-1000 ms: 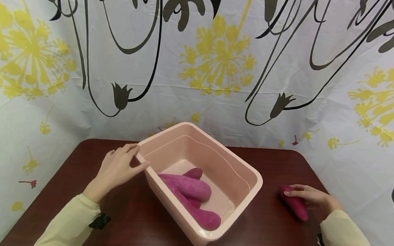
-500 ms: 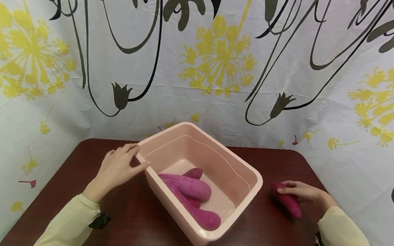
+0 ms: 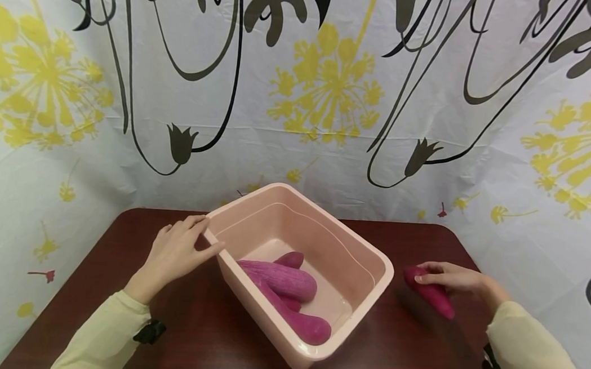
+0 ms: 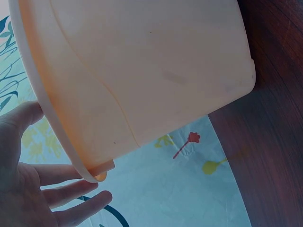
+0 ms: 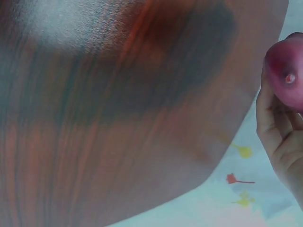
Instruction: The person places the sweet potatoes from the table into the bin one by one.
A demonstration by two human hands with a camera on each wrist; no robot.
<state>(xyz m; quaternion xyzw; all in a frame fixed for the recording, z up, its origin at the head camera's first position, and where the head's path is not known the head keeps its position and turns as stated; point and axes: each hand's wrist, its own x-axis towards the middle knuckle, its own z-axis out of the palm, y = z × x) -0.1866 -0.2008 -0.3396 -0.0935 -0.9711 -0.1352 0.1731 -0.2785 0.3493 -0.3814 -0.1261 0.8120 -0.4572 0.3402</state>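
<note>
R hand (image 3: 449,278) holds a purple sweet potato (image 3: 431,292) just above the table (image 3: 407,349), fingers curled round it, right of the pink basin (image 3: 371,279). L hand (image 3: 174,253) rests on basin's left rim, fingers relaxed and spread, thumb along the rim. Approx. three more sweet potatoes (image 3: 282,279) lie inside basin. Floral curtain (image 3: 326,90) behind.

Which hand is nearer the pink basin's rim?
Left. The left hand touches the pink basin at its near-left rim; the right hand grips a purple sweet potato beside the basin, apart.
</note>
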